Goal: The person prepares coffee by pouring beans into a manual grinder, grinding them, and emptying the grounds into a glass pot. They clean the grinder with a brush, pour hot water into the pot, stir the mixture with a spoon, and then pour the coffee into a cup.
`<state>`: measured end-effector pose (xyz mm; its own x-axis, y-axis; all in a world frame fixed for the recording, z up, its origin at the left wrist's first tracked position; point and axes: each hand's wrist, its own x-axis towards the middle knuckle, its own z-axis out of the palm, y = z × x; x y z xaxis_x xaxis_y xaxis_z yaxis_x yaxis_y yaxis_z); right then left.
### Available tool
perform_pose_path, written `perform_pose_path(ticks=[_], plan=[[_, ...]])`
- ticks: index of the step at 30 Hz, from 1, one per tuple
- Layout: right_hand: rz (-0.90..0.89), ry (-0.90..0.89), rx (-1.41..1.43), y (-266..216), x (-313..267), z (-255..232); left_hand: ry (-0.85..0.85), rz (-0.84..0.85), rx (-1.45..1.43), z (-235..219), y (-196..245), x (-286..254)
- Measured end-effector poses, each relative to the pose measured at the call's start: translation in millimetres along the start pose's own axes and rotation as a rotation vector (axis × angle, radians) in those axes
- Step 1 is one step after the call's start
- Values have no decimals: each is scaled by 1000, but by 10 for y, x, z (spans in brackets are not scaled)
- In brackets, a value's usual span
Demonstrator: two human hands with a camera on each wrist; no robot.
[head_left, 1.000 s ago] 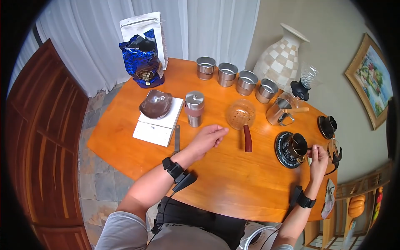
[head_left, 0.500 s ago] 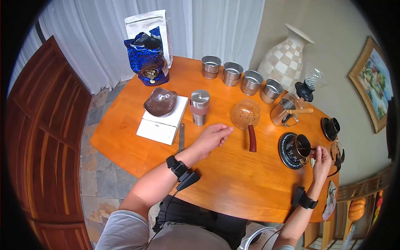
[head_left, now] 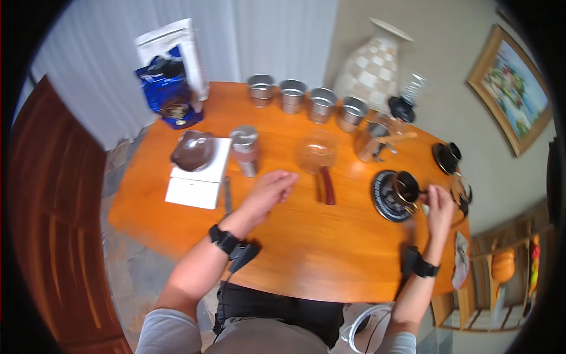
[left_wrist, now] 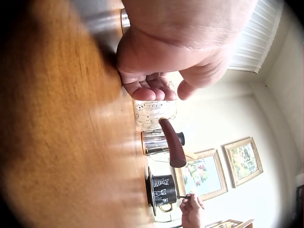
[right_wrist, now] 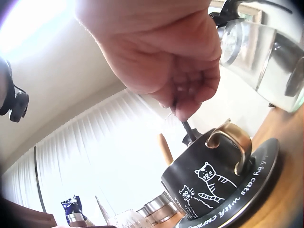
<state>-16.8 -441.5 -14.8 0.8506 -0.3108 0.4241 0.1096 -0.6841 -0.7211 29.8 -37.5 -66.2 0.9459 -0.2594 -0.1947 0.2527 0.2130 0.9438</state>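
In the right wrist view, my right hand [right_wrist: 161, 61] pinches a thin dark handle [right_wrist: 188, 129], like a spoon's, between thumb and fingers. The handle slants down into a black cup [right_wrist: 202, 173] with white cat drawings and a gold handle; its lower end is hidden inside. Beneath the cup is a black saucer [head_left: 382, 207] with white lettering. My left hand [head_left: 268, 196] rests low over the table, its fingers loosely curled around nothing. Just beyond its fingertips stands a clear glass pot [head_left: 314, 154] with a dark red side handle [head_left: 328, 187].
Several metal cups [head_left: 293, 97] line the back of the wooden table [head_left: 306, 253]. Left are a grinder [head_left: 244, 150], a white scale [head_left: 191, 193] bearing a brown bowl [head_left: 193, 150], and a blue bag [head_left: 165, 88]. A metal pitcher [head_left: 368, 144] and glass server [right_wrist: 254, 57] stand right.
The head view has swung, so the table and everything on it sit further left and slightly higher, with some blur. My right hand stays at the cup with the thin handle; my left holds its place.
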Motion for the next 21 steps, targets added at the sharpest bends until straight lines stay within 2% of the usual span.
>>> perform_pose_path(ticks=[3,5,8,10,13,17,21], plan=[[-4,-24,-22,-54,-13,31,16,5,-15,18,12,-11],[-38,38,-16,-49,-13,53,-4,-7,-1,9,25,-5],[25,64,-8,-110,-19,16,-56,6,-26,15,39,-7],[29,38,4,-133,-24,22,-18,6,-36,38,56,-17],[48,-8,187,-177,-46,98,-8,8,-36,63,82,-37],[34,36,11,-186,-42,47,-32,-16,-46,44,73,-8],[51,26,-12,-234,-37,4,-16,-13,-43,30,57,-25]])
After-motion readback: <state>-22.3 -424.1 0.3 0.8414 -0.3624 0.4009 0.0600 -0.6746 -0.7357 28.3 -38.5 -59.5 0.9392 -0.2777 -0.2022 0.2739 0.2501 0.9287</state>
